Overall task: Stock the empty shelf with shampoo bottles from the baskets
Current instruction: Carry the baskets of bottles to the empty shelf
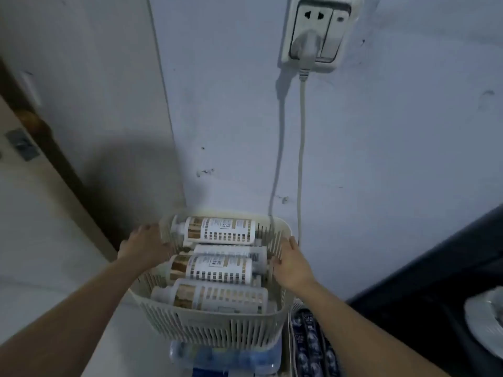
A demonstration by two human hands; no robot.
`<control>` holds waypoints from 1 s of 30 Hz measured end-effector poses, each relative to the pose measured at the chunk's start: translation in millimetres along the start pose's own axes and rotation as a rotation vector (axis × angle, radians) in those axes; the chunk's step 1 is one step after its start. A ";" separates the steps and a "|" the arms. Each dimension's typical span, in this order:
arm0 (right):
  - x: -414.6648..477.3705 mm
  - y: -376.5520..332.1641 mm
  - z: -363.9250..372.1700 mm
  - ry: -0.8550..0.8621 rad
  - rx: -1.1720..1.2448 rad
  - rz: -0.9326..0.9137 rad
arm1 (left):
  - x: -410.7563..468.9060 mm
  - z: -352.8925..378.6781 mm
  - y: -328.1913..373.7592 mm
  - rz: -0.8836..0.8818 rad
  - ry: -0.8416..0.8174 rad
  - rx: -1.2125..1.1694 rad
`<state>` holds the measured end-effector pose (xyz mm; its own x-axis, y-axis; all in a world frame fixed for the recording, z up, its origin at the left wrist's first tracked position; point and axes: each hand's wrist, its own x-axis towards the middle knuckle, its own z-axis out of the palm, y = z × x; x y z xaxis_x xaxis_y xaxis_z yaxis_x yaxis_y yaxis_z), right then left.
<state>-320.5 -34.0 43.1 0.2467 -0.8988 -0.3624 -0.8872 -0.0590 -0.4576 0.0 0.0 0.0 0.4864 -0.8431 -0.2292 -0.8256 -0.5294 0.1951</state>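
Slotted basket (pixel 212 319) lower centre of frame, against wall. Shampoo bottles (pixel 217 270) lying inside, long axes left-right across frame, caps left. Left hand (pixel 144 246) curled on left rim, right hand (pixel 292 265) clasping right wall. Bottles between both, equally near. Shelf not in view.
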 end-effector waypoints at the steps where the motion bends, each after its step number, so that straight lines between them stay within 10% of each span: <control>1: 2.2 -2.0 2.3 0.038 0.013 0.027 | 6.1 1.9 -3.0 -0.040 -0.031 -0.002; 30: 27.3 18.2 29.7 0.455 0.637 0.387 | 2.0 18.5 -20.5 -0.083 0.060 -0.594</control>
<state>-318.4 -46.7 0.7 -0.3271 -0.8999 -0.2885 -0.4564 0.4177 -0.7856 12.6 10.9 -22.1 0.5717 -0.7916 -0.2156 -0.4915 -0.5408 0.6826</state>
